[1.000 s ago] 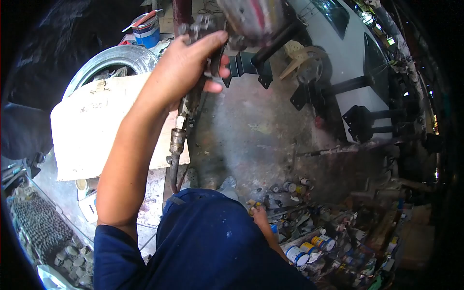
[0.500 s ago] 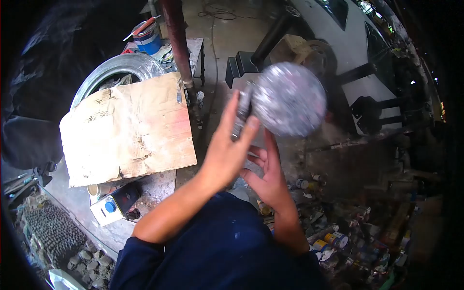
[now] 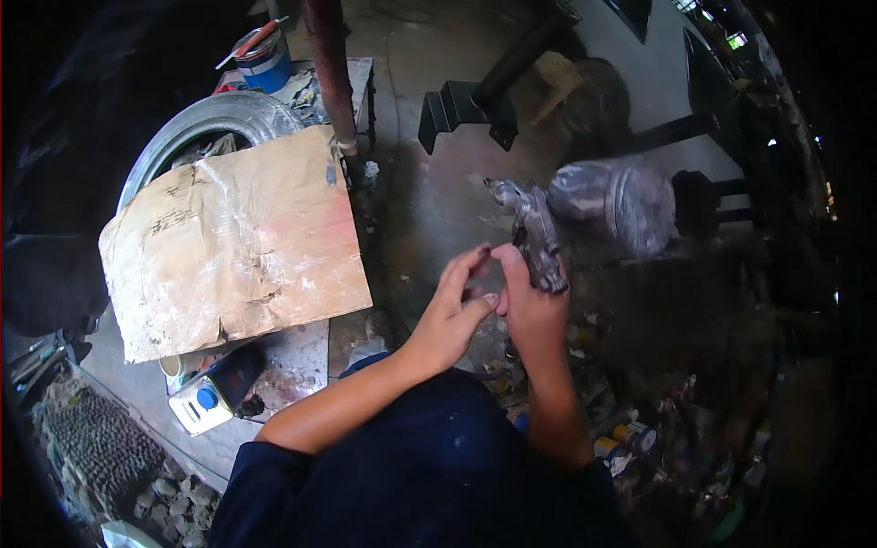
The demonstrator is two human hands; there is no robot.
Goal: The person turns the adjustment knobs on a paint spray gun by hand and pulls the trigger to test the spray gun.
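Note:
A metal paint spray gun [image 3: 537,228] is in my right hand [image 3: 537,315], which is closed around its handle. Its nozzle end points up and left. The silvery cup [image 3: 630,203] extends to the right of the gun and is somewhat blurred. My left hand [image 3: 449,320] is just left of the right one, fingers curved and apart, with nothing visible in it. Its fingertips come close to my right thumb; whether they touch, I cannot tell.
At left, a stained cardboard sheet [image 3: 237,242] leans over a tire [image 3: 151,164]. A blue paint can [image 3: 265,71] stands behind, beside a reddish post [image 3: 327,73]. Below the cardboard lies a blue-capped container [image 3: 206,399]. Discarded cans [image 3: 630,438] and litter cover the lower right.
The spray gun has passed from my left hand to my right. It has turned, so the cup's round end now faces right. My left hand has come off it and lowered.

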